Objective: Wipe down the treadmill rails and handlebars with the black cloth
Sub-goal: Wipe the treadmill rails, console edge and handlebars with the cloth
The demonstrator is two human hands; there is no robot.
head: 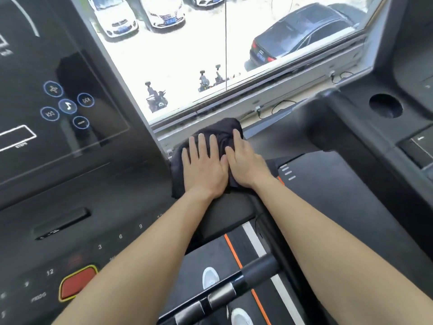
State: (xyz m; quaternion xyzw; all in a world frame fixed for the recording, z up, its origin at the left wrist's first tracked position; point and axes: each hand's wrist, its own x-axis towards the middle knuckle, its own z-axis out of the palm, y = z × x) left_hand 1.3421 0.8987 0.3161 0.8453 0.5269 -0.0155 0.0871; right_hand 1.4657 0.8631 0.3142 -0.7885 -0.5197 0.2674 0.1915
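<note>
The black cloth (216,132) lies bunched on the dark right-hand rail (227,207) of the treadmill, just past the console's right edge. My left hand (202,166) lies flat on the cloth with straight, spread fingers. Pressed against it on the right, my right hand (244,161) also rests on the cloth, fingers extended toward the window. A black handlebar (255,269) with metal grip plates crosses the lower middle, under my forearms.
The treadmill console (70,137) with lit touch buttons and a red stop button (77,283) fills the left. A neighbouring treadmill with a cup holder (385,105) stands at right. A window (210,55) onto parked cars is ahead. The belt and white shoes (210,276) show below.
</note>
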